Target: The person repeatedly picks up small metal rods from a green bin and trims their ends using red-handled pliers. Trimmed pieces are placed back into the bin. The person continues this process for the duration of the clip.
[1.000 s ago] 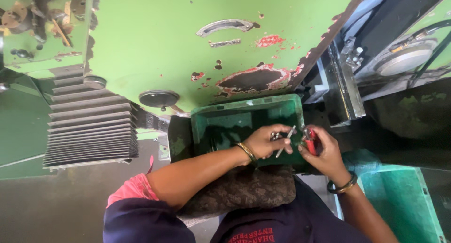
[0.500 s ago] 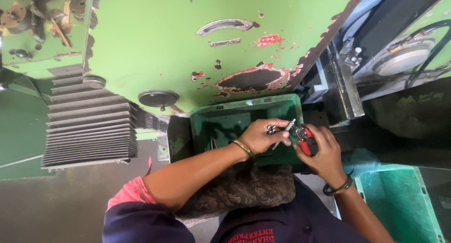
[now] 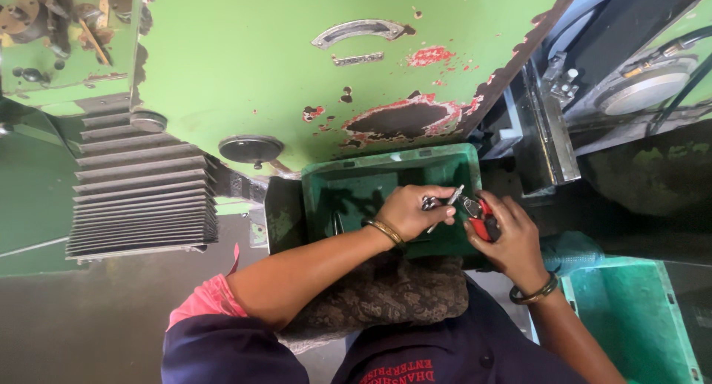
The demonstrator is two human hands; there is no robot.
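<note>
Red-handled tool (image 3: 482,222) in right hand (image 3: 508,239), metal rod (image 3: 443,208) in left hand (image 3: 411,211)

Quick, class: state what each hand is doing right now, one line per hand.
Left hand: closed, holding small metal parts over the green bin.
Right hand: closed on a red-handled tool.

Head view, steeply downward, seemingly close.
</note>
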